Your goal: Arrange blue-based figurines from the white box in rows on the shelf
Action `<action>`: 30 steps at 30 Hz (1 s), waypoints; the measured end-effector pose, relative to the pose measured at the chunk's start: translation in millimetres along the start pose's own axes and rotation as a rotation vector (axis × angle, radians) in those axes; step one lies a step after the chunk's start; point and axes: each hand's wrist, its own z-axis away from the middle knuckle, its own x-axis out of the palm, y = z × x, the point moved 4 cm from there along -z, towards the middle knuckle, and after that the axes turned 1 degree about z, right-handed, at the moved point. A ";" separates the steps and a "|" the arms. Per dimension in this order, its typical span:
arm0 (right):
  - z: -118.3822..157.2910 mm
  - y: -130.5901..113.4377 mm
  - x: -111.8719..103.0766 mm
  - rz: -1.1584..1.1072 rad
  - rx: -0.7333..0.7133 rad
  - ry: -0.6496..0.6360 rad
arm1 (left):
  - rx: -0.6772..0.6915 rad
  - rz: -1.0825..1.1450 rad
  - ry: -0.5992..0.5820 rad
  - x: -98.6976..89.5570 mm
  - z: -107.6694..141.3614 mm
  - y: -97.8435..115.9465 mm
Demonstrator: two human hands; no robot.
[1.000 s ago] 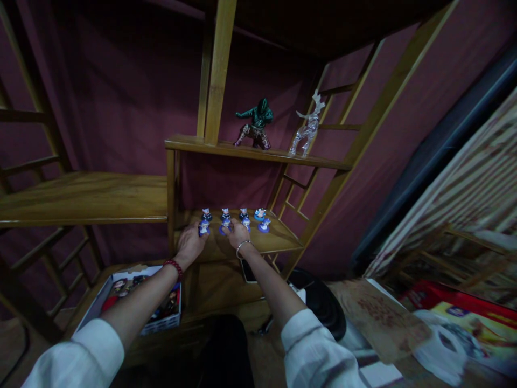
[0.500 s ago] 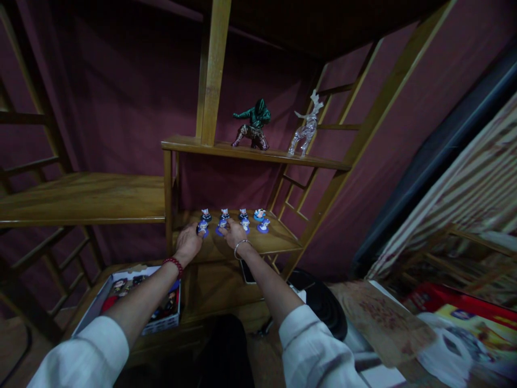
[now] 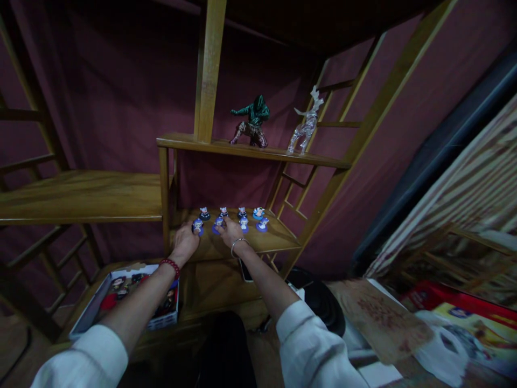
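On the lower right shelf board, small figurines stand in two rows. My left hand has its fingers closed round a purple-and-white figurine at the left end of the front row. Beside it, my right hand pinches a second purple figurine, partly covered by the fingers. Two more of the purple kind, a white-and-purple one and another, stand to the right. Behind are several dark-based figurines and a blue-based one.
Above, a green crouching figure and a clear deer figurine stand on a shelf. A box of more figurines sits low on the left, under my left forearm. A wooden post rises near the middle.
Both hands have shifted slightly left with the two purple figurines, whose spacing from the others in the front row has grown a little. The camera view has moved slightly too.
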 end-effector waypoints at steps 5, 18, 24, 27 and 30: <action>3.5 -3.8 -2.9 0.059 -0.008 -0.007 | -0.015 -0.006 -0.017 0.2 1.2 0.3; 7.1 -4.5 -5.1 0.064 -0.043 0.011 | -0.032 -0.012 -0.017 -2.9 4.2 2.7; 6.8 -1.7 -4.7 0.001 -0.029 0.010 | 0.009 -0.056 -0.012 -3.0 6.2 5.2; 6.1 -1.6 -3.6 0.015 -0.034 0.012 | 0.025 -0.063 -0.001 -3.1 6.6 5.7; 5.9 -2.0 -3.1 0.035 -0.037 0.002 | 0.017 -0.047 -0.002 -2.4 5.5 4.5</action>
